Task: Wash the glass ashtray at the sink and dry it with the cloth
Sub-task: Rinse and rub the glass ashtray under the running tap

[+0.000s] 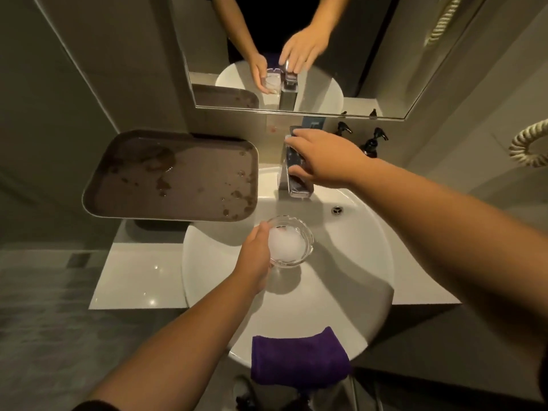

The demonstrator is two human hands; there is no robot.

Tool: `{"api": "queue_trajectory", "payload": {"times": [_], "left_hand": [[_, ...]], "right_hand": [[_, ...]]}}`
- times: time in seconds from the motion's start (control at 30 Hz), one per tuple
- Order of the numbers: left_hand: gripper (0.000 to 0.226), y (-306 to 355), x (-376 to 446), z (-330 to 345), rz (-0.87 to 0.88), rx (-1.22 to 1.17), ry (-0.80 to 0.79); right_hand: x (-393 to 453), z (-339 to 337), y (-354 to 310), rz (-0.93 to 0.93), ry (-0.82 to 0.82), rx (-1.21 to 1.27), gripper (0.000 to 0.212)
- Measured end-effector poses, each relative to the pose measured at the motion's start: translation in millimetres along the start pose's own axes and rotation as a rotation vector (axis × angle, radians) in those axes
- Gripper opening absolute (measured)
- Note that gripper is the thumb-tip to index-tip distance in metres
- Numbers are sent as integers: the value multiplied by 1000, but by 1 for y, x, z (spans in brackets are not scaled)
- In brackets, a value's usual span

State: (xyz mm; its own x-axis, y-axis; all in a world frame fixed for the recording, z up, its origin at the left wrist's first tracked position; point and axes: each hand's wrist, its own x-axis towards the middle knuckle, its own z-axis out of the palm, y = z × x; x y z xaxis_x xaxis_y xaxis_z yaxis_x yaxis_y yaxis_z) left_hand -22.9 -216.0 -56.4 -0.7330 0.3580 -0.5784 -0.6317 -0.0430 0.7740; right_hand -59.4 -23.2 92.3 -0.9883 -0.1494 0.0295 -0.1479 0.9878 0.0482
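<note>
A round glass ashtray (292,242) holding white foamy water hangs over the white sink basin (355,262), below the chrome tap (293,176). My left hand (256,256) grips the ashtray by its left rim. My right hand (323,160) rests on top of the tap's lever, fingers wrapped over it. A folded purple cloth (298,358) is draped over the front rim of the basin, near me.
A dark brown tray (172,176) with wet stains sits on the counter left of the tap. Two dark pump bottles (372,143) stand behind the tap at the right. A mirror (296,54) hangs above, and a coiled cord (527,143) at the far right.
</note>
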Motion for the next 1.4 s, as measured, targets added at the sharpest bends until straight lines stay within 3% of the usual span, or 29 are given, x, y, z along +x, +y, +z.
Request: {"api": "queue_trajectory", "payload": {"times": [0.13,0.43,0.63,0.7,0.77,0.83,0.93,1.0,1.03,1.13,1.2,1.3,1.4], "left_hand": [[30,2,3,3,22,6,23],[34,4,6,16,29,42,65],[36,9,3,18,83,17,-1],[36,9,3,17,92,24,3],[34,10,4,15,96,26,9],[32,12,5,13,106,19,-2],[27,13,7,15,122,24,10],[30,14,8,19,122,24,-1],[31,14,8,23,122,55,-14],[33,14,3,23,260,452,92],[44,7,-5,15,551,948,164],[45,0,-14,-3,1014,1559,-58],[40,4,-13,-20,1191,1892,-272]], "right_hand": [[11,0,-3,-18,81,-104,31],[27,-14,12,-26,67,-19,37],[27,-10,12,12,22,36,42],[19,-5,12,58,41,187,49],[-4,6,9,157,177,401,54],[-38,33,0,390,271,609,53],[-86,82,-34,730,-14,1026,50],[-98,102,-54,819,-199,1320,41],[-98,108,-60,847,-213,1406,36],[-91,115,-63,915,-121,1421,25],[-90,116,-60,934,-92,1398,28],[-93,117,-55,924,-82,1357,31],[-94,120,-52,866,-91,1250,29]]}}
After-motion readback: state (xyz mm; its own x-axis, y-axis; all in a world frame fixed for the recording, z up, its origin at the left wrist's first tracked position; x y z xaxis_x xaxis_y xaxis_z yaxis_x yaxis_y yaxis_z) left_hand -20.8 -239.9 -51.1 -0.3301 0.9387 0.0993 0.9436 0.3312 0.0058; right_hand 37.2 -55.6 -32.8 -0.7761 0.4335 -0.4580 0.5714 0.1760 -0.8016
